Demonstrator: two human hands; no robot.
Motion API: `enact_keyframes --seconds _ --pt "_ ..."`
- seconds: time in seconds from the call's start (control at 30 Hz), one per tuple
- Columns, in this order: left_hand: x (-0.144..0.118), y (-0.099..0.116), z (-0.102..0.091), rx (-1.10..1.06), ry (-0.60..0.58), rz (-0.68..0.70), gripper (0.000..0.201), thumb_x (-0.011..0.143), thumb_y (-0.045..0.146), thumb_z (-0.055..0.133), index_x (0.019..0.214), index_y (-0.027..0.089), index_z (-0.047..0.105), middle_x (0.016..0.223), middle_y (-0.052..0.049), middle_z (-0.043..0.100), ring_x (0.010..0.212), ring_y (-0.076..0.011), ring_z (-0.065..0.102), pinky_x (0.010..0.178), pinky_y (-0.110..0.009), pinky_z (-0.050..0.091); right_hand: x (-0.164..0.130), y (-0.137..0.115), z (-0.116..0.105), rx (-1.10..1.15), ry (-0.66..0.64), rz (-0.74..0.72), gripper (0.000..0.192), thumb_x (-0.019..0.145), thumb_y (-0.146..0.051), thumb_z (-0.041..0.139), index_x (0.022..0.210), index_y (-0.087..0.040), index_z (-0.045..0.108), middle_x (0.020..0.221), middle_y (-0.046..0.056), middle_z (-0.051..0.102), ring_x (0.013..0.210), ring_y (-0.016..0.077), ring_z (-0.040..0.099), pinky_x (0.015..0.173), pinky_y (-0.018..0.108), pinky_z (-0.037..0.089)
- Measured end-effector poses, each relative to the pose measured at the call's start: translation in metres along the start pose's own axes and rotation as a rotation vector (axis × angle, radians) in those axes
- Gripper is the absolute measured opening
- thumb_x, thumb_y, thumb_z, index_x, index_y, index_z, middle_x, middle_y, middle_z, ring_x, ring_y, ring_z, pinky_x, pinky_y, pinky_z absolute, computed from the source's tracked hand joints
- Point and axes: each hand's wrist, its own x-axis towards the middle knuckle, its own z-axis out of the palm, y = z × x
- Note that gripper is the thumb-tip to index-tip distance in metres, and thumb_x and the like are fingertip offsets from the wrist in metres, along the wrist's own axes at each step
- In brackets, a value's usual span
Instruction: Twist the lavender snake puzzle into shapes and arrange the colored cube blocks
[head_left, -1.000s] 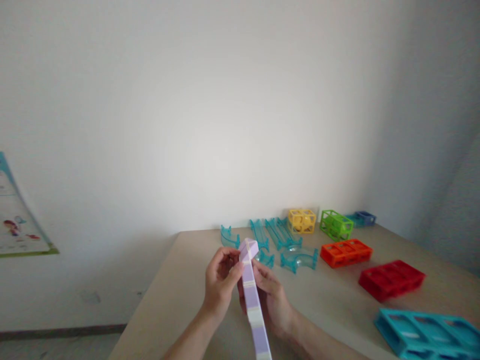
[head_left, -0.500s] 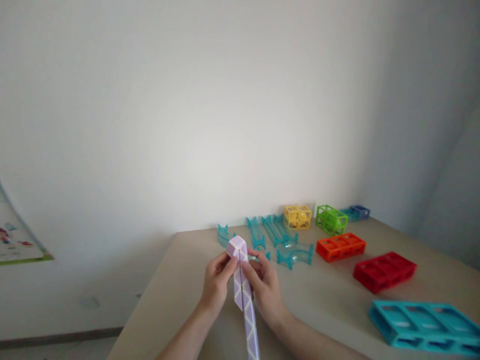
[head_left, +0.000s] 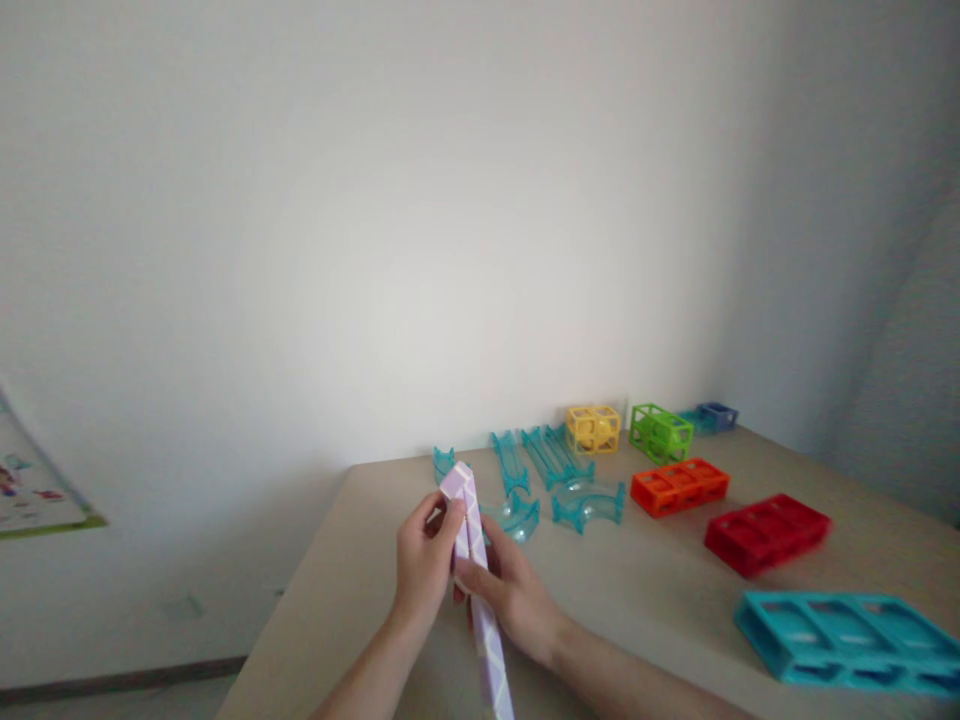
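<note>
**Both hands grip a lilac-and-white folding stick above the tabletop**

No brand, label or writing can be read on any of the toys; the poster point(head_left: 34, 490) on the wall, far to the left of the stick, is too small and too blurred to make out.

The stick point(head_left: 477, 590) is a long bar of lilac and white wedge pieces. It runs from the bottom edge of the view up and slightly left, its top end standing clear above both hands. The left hand point(head_left: 421, 570) closes on the upper part from the left, thumb against its face. The right hand point(head_left: 510, 595) closes on it from the right, just below, fingers wrapped round the bar. The two hands touch or nearly touch across the stick, and both grips are closed on it. It appears to be held above the tabletop point(head_left: 660, 590), not resting there.

Beyond the stick lie clear teal track pieces point(head_left: 555, 480). Right of the stick sit an orange block point(head_left: 679, 486), a red block point(head_left: 766, 533) and a teal block point(head_left: 844, 640). Farther back from the stick stand a yellow cube frame point(head_left: 593, 428), a green cube frame point(head_left: 661, 432) and a small blue block point(head_left: 716, 415).
</note>
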Motion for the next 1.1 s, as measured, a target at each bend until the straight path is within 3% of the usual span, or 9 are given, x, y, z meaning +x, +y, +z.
enact_keyframes --seconds 0.23,0.4,0.47,0.6,0.67,0.8,0.9,1.0,1.1 --pt "0.000 0.000 -0.005 -0.014 0.046 0.075 0.033 0.084 0.045 0.060 0.068 0.016 0.057 0.060 0.004 0.048 0.053 -0.0074 0.046 0.048 -0.016 0.036 0.000 0.001 0.003 0.216 -0.110 0.121 0.045 0.083 -0.050 0.060 0.110 -0.015 0.049 0.063 0.002 0.065 0.036 0.0127 0.055 0.034 0.021 0.044" --pt "0.001 -0.008 -0.004 -0.126 -0.134 -0.181 0.040 0.076 0.054 0.062 0.070 0.015 0.059 0.047 0.005 0.049 0.031 -0.0067 0.038 0.031 -0.019 0.024 0.002 0.000 0.003 0.232 -0.105 0.107 0.049 0.078 -0.049 0.068 0.108 -0.014 0.053 0.066 0.003 0.067 0.033 0.0120 0.055 0.030 0.020 0.043" --pt "0.000 -0.006 -0.001 -0.135 -0.150 -0.270 0.043 0.070 0.056 0.066 0.071 0.012 0.062 0.043 0.004 0.051 0.026 -0.0067 0.036 0.027 -0.019 0.020 0.003 0.003 0.001 0.234 -0.110 0.129 0.053 0.078 -0.057 0.064 0.103 -0.011 0.057 0.064 0.004 0.067 0.032 0.0130 0.055 0.029 0.021 0.044" --pt "0.000 0.006 0.004 -0.385 -0.001 -0.404 0.044 0.069 0.055 0.066 0.080 0.013 0.062 0.041 0.006 0.049 0.024 -0.0066 0.036 0.026 -0.018 0.022 0.003 0.007 -0.005 0.356 -0.202 0.261 0.072 0.084 -0.074 0.035 0.094 -0.009 0.064 0.058 0.007 0.065 0.034 0.0157 0.057 0.032 0.024 0.045" --pt "0.002 0.012 0.003 -0.591 0.097 -0.445 0.038 0.070 0.049 0.069 0.084 0.016 0.058 0.045 0.009 0.049 0.029 -0.0055 0.040 0.029 -0.016 0.029 0.002 0.006 -0.008 0.412 -0.223 0.285 0.064 0.085 -0.069 0.042 0.094 -0.009 0.065 0.056 0.005 0.064 0.036 0.0153 0.059 0.035 0.022 0.045" --pt "0.008 0.016 -0.003 -0.811 0.085 -0.413 0.036 0.070 0.044 0.075 0.074 0.016 0.052 0.048 0.008 0.049 0.037 -0.0056 0.046 0.034 -0.014 0.038 0.004 -0.003 -0.010 0.443 -0.092 0.109 0.045 0.077 -0.043 0.070 0.112 -0.017 0.061 0.079 0.004 0.068 0.042 0.0115 0.059 0.036 0.020 0.044" --pt "0.009 0.013 -0.003 -0.845 0.038 -0.262 0.034 0.071 0.041 0.076 0.078 0.015 0.056 0.060 0.003 0.060 0.050 -0.0087 0.057 0.049 -0.019 0.052 0.010 -0.010 -0.012 0.384 0.059 -0.038 0.041 0.076 -0.037 0.074 0.111 -0.021 0.059 0.094 0.003 0.065 0.054 0.0100 0.058 0.037 0.017 0.042" --pt "0.002 0.009 0.002 -0.805 -0.088 -0.162 0.032 0.070 0.030 0.079 0.092 0.016 0.060 0.075 0.000 0.068 0.063 -0.0125 0.064 0.062 -0.026 0.057 0.016 -0.016 -0.017 0.329 0.202 -0.099 0.033 0.079 -0.046 0.070 0.089 -0.016 0.062 0.079 0.003 0.061 0.060 0.0118 0.056 0.040 0.017 0.039" --pt "-0.006 0.005 0.004 -0.730 -0.274 -0.207 0.055 0.064 0.012 0.081 0.113 0.021 0.059 0.087 -0.003 0.072 0.076 -0.0163 0.068 0.075 -0.031 0.057 0.022 -0.021 -0.026 0.329 0.283 -0.117 0.039 0.076 -0.052 0.070 0.078 -0.015 0.059 0.064 0.000 0.056 0.057 0.0129 0.053 0.042 0.020 0.037"
